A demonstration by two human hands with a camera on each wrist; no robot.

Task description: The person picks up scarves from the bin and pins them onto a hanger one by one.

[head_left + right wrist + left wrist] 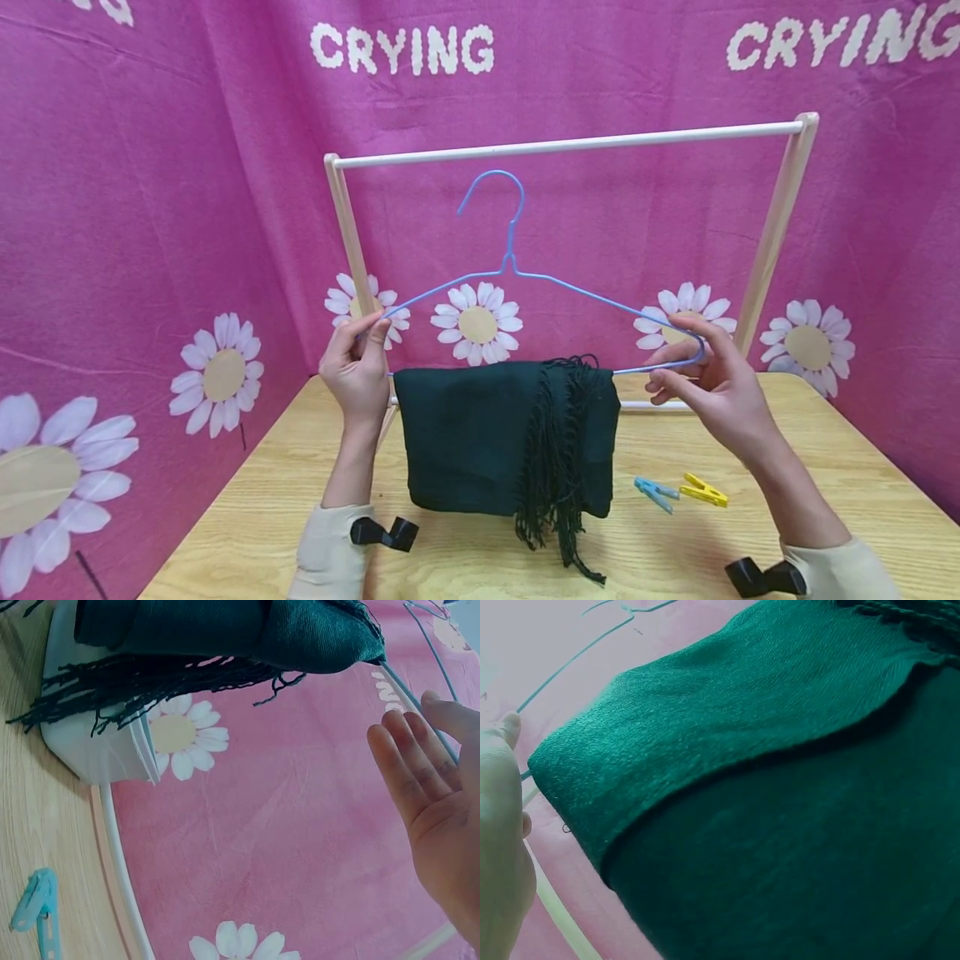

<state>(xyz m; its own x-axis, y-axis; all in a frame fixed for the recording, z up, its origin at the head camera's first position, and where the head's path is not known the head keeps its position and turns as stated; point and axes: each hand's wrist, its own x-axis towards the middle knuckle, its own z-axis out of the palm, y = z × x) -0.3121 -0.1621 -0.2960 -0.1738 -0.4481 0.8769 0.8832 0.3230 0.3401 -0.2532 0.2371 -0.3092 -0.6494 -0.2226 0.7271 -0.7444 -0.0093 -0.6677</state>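
A blue wire hanger (511,242) is held up over the table, its hook pointing upward. Folded over its bottom bar hangs a dark green scarf (472,442), with a bunch of fringe (558,450) dangling toward its right side. My left hand (360,367) pinches the hanger's left end between thumb and fingers. At the opposite end, my right hand (720,379) grips the bend with thumb and forefinger, the other fingers extended in the right wrist view. The left wrist view shows the scarf (705,727) draped close beside the left hand (502,825).
Behind the hanger stands a small rack with wooden posts (776,233) and a white top rail (562,147). A blue clothespin (657,493) and a yellow clothespin (703,490) lie on the wooden table (247,517). Pink flowered cloth (637,75) surrounds the table. A whitish container (82,754) shows beyond the fringe.
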